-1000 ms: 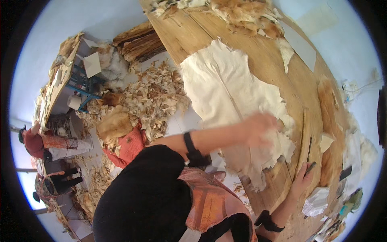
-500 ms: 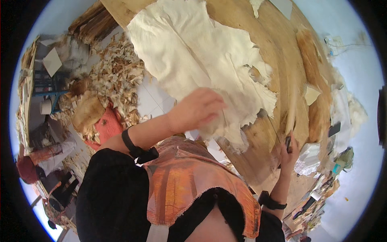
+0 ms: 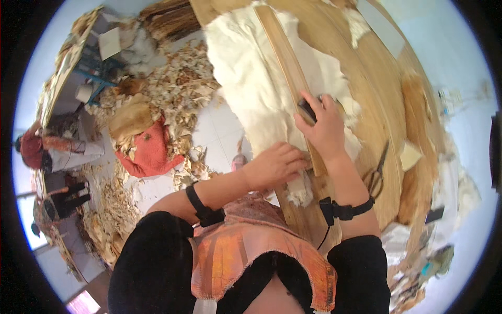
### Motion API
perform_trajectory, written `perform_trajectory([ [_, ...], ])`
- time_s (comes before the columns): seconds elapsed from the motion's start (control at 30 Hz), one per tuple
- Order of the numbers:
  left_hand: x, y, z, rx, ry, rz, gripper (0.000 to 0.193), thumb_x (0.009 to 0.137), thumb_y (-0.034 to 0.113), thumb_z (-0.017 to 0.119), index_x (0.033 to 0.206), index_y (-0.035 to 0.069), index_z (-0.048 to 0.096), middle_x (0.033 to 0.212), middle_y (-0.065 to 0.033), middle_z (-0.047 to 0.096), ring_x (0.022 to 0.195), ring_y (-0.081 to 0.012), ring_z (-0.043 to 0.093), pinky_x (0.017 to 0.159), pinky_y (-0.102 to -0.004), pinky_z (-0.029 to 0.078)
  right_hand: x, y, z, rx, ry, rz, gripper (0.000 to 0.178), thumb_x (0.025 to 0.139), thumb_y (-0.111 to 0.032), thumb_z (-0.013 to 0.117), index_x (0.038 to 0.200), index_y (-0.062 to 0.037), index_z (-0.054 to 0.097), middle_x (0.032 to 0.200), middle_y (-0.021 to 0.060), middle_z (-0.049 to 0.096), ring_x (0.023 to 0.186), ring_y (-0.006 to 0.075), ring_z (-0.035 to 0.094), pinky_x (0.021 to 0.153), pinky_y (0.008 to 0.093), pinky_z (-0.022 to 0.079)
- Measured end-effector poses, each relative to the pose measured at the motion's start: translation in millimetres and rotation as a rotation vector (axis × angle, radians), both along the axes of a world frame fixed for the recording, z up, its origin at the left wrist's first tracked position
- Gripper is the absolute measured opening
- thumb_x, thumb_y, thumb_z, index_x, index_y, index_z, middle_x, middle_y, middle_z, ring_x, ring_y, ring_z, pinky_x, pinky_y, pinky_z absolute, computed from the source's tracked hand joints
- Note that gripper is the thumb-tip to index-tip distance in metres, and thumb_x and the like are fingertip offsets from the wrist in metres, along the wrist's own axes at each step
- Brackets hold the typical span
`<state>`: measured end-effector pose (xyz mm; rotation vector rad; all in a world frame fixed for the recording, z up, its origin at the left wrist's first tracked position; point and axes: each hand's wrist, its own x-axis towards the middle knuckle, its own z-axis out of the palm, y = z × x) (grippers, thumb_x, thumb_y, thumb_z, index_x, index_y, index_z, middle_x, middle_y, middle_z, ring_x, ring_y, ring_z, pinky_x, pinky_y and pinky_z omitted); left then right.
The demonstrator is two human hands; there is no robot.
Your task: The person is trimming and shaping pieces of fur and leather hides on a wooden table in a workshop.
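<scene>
One person in a dark red top (image 3: 32, 152) is at the far left, with another person in dark trousers (image 3: 68, 208) lower in the view; to their right come a white bucket (image 3: 83, 93), a blue frame (image 3: 97, 78) and a pale square board (image 3: 110, 44); next, on the floor, a tan fur piece (image 3: 133, 119) lies against a red cloth (image 3: 156, 149), and a broad spread of hide scraps (image 3: 191, 81) reaches up behind them; further right, a pale hide (image 3: 238, 68) lies flesh-coloured to white across the wooden table (image 3: 376, 94), its narrow lower end near the table's edge; the left hand (image 3: 282, 165) rests over that lower end, palm down, fingers bent and close together, beside the foot of a long wooden strip (image 3: 282, 44); whether those fingers pinch the hide or merely press on it I cannot tell; the strip lies lengthwise along the hide, slanting from the upper left down toward the hands; over its lower half, the right hand (image 3: 325, 128) is partly closed, thumb and fingers around a small dark object (image 3: 307, 111), whose exact shape is hidden; right of that forearm, scissors (image 3: 377, 175) lie on bare wood; beyond them are a pale scrap (image 3: 410, 155), a brown fur strip (image 3: 415, 107) and a flat dark rectangle (image 3: 434, 215).
</scene>
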<state>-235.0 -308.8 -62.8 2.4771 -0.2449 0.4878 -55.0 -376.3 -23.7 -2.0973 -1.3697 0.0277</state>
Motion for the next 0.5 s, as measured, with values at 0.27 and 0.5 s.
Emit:
perform_trajectory([
  [0.27,-9.6,-4.9,-10.4,-0.016,0.026,0.038,0.031,0.087,0.024,0.072,0.115,0.013,0.065,0.119,-0.0029,0.060,0.117,-0.0240,0.055,0.101,-0.0397,0.043,-6.7,4.9,-22.2,-0.060,-0.107,0.063,0.052,0.083,-0.029,0.076,0.133,-0.0202,0.063,0.104,0.0110,0.055,0.098,0.0331,0.060,0.081,0.0450,0.053],
  [0.5,-8.7,-2.6,-12.3,-0.012,0.015,0.034,0.035,0.086,0.024,0.072,0.119,0.015,0.063,0.120,-0.0023,0.059,0.116,-0.0237,0.054,0.102,-0.0397,0.043,-0.3,4.4,-20.2,-0.084,-0.160,0.096,0.054,0.083,-0.030,0.075,0.134,-0.0203,0.063,0.104,0.0111,0.055,0.096,0.0324,0.060,0.079,0.0447,0.054],
])
